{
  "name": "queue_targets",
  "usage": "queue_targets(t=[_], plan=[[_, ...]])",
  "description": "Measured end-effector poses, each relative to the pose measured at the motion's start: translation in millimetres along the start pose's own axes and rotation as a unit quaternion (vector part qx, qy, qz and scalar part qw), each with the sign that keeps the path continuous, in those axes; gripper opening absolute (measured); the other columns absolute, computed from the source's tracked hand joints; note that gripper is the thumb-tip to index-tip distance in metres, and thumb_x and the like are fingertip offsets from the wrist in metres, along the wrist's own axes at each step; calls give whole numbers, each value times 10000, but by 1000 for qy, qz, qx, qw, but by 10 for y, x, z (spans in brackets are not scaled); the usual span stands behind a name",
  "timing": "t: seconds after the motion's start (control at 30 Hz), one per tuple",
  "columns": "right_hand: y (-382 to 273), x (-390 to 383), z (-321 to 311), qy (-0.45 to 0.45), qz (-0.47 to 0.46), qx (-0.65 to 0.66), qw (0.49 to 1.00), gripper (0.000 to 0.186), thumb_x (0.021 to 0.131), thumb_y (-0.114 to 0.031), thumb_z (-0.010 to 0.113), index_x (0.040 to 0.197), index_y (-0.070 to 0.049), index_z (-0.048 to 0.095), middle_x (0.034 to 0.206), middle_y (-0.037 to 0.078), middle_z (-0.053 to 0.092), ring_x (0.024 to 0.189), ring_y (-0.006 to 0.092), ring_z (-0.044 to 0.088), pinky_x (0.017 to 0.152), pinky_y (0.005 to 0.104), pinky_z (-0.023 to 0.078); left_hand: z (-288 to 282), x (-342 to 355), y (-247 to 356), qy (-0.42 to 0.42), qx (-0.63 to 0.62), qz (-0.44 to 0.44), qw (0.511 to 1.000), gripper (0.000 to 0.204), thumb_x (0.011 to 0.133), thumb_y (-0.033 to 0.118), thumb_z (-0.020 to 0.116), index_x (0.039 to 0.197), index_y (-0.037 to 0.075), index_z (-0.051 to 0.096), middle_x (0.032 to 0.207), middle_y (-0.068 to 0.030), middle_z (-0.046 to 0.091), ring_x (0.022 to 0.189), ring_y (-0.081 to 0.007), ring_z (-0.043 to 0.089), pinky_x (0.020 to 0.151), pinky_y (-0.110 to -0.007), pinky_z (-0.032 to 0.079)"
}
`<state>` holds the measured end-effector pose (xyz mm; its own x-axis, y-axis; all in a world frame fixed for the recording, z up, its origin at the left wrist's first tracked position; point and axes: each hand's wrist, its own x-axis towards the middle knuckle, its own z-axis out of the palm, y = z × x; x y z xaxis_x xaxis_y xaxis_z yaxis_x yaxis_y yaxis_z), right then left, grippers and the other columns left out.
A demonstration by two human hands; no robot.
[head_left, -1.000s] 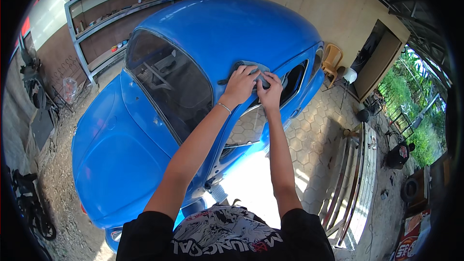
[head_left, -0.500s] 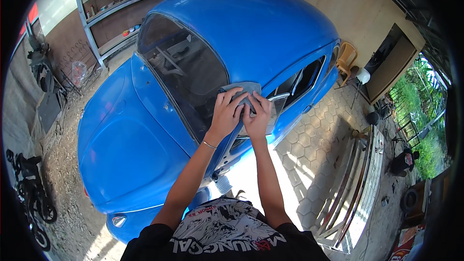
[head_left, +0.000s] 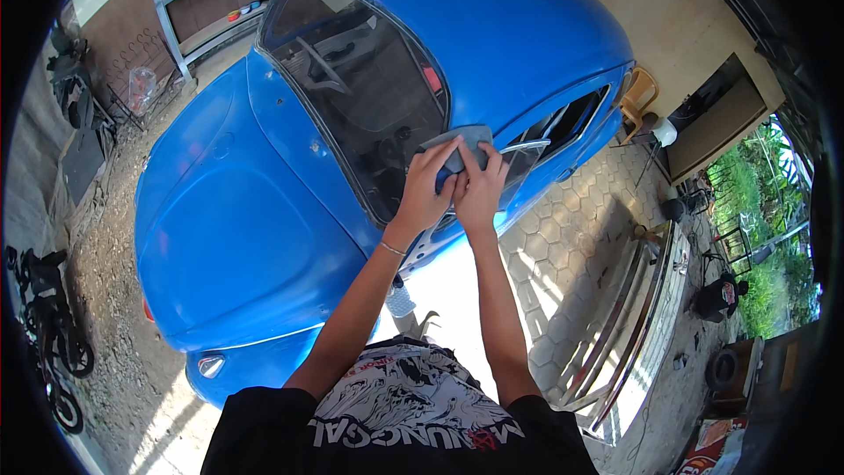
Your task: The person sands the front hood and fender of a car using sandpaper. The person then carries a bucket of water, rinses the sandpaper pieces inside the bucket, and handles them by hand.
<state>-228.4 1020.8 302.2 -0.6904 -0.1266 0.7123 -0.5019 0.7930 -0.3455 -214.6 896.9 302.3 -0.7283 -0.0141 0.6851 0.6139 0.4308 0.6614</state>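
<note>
A blue rounded car (head_left: 255, 237) stands before me. Both my hands meet at the front pillar, between its windshield (head_left: 360, 79) and the side window (head_left: 563, 123). A grey sheet of sandpaper (head_left: 476, 135) lies against the blue bodywork at the roof corner under my fingers. My left hand (head_left: 428, 186) is closed on its left part, and my right hand (head_left: 480, 183) presses its right part with bent fingers. The fingertips of the two hands nearly touch. My palms hide much of the sheet's lower part. A small vent window (head_left: 520, 171) stands tilted out beside my right hand.
On the right lies a stack of long boards or rails (head_left: 629, 325) on the paving. An orange plastic chair (head_left: 640, 97) stands beyond the car, near a doorway (head_left: 716, 123). A motorcycle (head_left: 57, 325) is at far left, and metal shelves (head_left: 176, 26) stand behind. A person (head_left: 719, 297) crouches far right.
The view has shifted, so the car sits higher in it. My hands have moved slightly right and along the pillar with the sandpaper, and the fingers have drawn closer together.
</note>
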Motion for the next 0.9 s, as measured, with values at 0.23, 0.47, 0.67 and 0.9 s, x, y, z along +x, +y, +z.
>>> queue_targets(t=[0.23,0.47,0.67,0.9], plan=[[-370,-1560,769,-58,-13,-4,998,489,783,-188,697,1268,-171,643,1346,150,400,1261,457,342,1059,580,305,-625,-1800,-656,-85,-13,-180,980,595,775,-38,661,1337,122,549,1373,-137,519,1214,-363,495,1052,-424,392],[-219,-377,644,64,-13,-72,995,572,873,-362,705,1301,-39,507,1457,221,333,1401,494,227,1093,689,176,-904,-1956,-787,-86,241,-198,946,689,828,115,685,1456,89,403,1548,-174,299,1407,-388,294,1158,-520,219],[-460,-357,784,76,22,-162,984,620,936,-313,587,1471,-76,382,1535,250,279,1410,449,279,1103,610,244,-891,-2016,-1265,-172,351,-160,906,752,946,383,526,1546,67,200,1614,-163,149,1487,-367,128,1167,-581,88],[-296,-1588,857,-180,-109,-155,965,690,859,-292,675,1482,-201,394,1572,98,274,1423,365,279,1095,573,296,-867,-2043,-1296,-191,362,-160,898,742,970,417,479,1549,59,183,1622,-150,123,1491,-356,113,1171,-572,51]])
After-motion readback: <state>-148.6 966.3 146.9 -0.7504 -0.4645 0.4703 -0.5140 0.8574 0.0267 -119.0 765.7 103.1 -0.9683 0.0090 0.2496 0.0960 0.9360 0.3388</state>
